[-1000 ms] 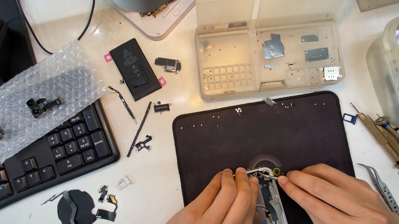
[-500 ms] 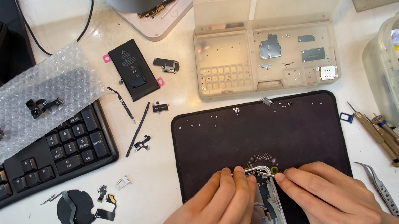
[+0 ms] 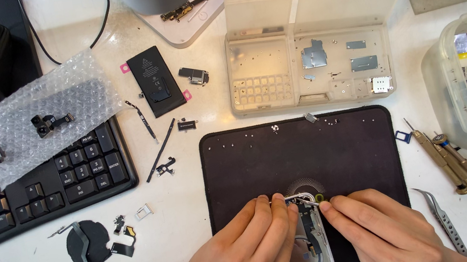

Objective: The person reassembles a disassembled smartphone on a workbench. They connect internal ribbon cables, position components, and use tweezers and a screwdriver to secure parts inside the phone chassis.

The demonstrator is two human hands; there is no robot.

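White desk, black mat (image 3: 261, 157) — both hands' fingers (image 3: 274, 212) grasping opened phone (image 3: 309, 229); black labelled battery (image 3: 156, 81) beyond.

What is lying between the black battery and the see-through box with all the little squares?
In the head view, a small black and silver phone part lies on the white table between the battery and the parts box.

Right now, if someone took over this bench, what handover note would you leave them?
Left hand steadies the opened phone frame on the black mat.
Right hand pinches a thin metal tool at the frame's top edge.
Already out: battery, flex cables and a coil lie left of the mat; small plates sit in the parts tray.
Left: the parts inside the frame.
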